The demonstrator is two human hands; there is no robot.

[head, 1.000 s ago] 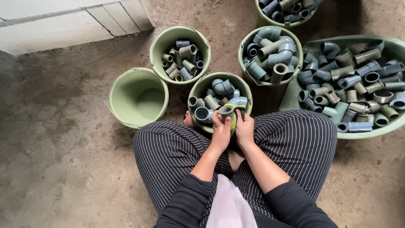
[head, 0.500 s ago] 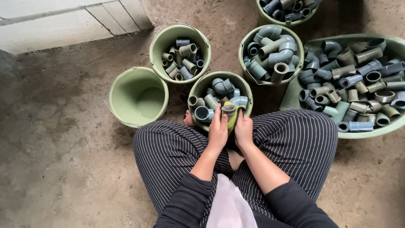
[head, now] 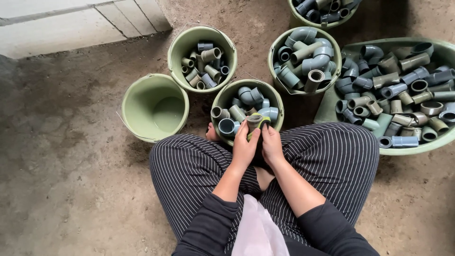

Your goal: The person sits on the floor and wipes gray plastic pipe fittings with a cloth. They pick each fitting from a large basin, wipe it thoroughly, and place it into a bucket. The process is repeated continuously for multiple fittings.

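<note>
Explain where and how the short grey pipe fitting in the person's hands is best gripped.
Grip the short grey pipe fitting by its round outer wall, from opposite sides, probably as the left hand and right hand now do. Its open mouth faces up and its body is a short cylinder, so a side grip likely stays steady over the bucket and leaves the opening free.

No packages, labels, signs or screens show anywhere in the view.

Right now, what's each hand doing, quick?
Left hand: closed on the grey pipe fitting.
Right hand: grips the same fitting, with a yellow-green scrap.
</note>
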